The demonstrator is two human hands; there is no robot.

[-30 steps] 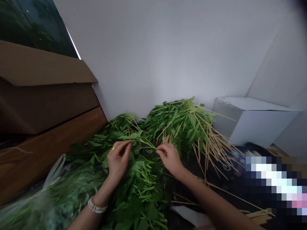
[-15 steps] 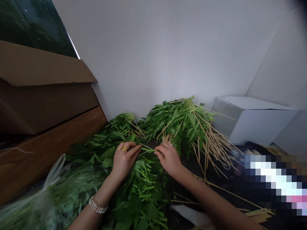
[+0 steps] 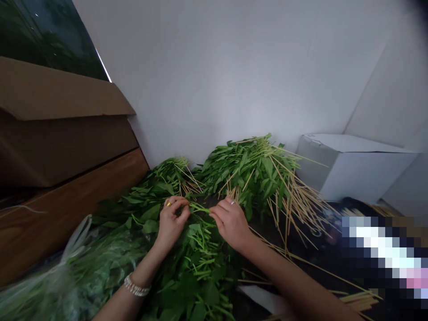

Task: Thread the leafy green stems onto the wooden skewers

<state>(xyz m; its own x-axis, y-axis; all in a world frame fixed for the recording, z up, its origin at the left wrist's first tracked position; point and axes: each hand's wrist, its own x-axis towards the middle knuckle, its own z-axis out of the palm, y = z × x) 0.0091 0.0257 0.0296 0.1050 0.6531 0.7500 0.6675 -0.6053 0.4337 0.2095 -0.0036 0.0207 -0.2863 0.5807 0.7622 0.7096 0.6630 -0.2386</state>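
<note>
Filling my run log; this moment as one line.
left hand: at greens | right hand: pinching greens' stems | skewers: right, beside leafy pile

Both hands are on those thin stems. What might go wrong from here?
The thin stems between the left hand and right hand could snap or slip. Dropped, they might blend into the green pile below. The right forearm may nudge the pale sticks beside it.

A brown box (image 3: 63, 147) sits on a wooden surface (image 3: 100, 185) at the left, and a white box (image 3: 364, 174) stands by the wall (image 3: 227, 80) at the right.
</note>
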